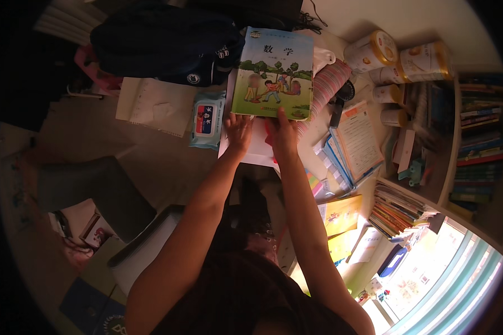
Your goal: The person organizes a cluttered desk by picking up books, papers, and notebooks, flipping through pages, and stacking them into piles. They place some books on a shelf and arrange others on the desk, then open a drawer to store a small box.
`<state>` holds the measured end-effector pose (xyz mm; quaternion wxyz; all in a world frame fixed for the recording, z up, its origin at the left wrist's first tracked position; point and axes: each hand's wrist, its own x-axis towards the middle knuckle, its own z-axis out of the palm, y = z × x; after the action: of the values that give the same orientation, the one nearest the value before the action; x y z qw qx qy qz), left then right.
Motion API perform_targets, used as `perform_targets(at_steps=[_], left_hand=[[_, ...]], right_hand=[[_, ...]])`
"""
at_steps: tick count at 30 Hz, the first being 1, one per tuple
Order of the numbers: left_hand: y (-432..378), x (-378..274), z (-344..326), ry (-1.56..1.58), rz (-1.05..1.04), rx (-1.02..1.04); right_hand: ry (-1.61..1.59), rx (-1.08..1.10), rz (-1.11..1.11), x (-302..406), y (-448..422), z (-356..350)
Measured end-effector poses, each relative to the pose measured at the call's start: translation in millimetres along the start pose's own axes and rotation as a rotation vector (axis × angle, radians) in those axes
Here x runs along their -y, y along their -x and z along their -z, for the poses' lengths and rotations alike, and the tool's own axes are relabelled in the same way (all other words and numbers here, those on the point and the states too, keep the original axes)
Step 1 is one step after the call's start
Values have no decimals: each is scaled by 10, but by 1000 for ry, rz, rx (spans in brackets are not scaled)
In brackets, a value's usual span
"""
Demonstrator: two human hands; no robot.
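Note:
A mathematics textbook [276, 75] with an illustrated blue and green cover lies in front of me, its lower edge towards me. My left hand [239, 130] is at its lower left corner, fingertips by the edge; whether they grip it is hidden. My right hand [283, 130] holds the lower edge, a finger on the cover and the thumb side beneath. Something red shows beside the right hand. Under the book is a white surface or box [255, 146]. A blue pack of wipes [208, 121] lies left of it, and a striped pink roll-shaped case [329, 90] lies to the right.
A dark backpack [163, 42] and an open notebook [157, 104] are at the upper left. Printed papers and folders [356, 142] lie right of the hands. Several tins [425, 63] stand by the shelf [455, 138] of books. A grey cushion [96, 188] is at lower left.

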<state>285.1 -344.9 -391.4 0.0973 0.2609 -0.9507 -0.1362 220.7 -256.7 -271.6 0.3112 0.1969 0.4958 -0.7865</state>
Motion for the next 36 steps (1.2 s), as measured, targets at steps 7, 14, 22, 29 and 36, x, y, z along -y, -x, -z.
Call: perform_targets(at_steps=[7,14,22,29,36], left_hand=[[200,-134,330,19,-135,152],[493,337,1036,400,-82,249],[-601,2167,1122,-13,-24,126],[-769,2638,796,-318,-233,127],[-577,2323,1194,-189,-208,-84]], right_hand=[[-47,55,99,-222,-123,103],[-92,-5,40,-356,-144,119],[-61,-41,82,-542,-152,28],[-77,-96,-3,-665,-223,95],[-82,129,-112,-445,90,221]])
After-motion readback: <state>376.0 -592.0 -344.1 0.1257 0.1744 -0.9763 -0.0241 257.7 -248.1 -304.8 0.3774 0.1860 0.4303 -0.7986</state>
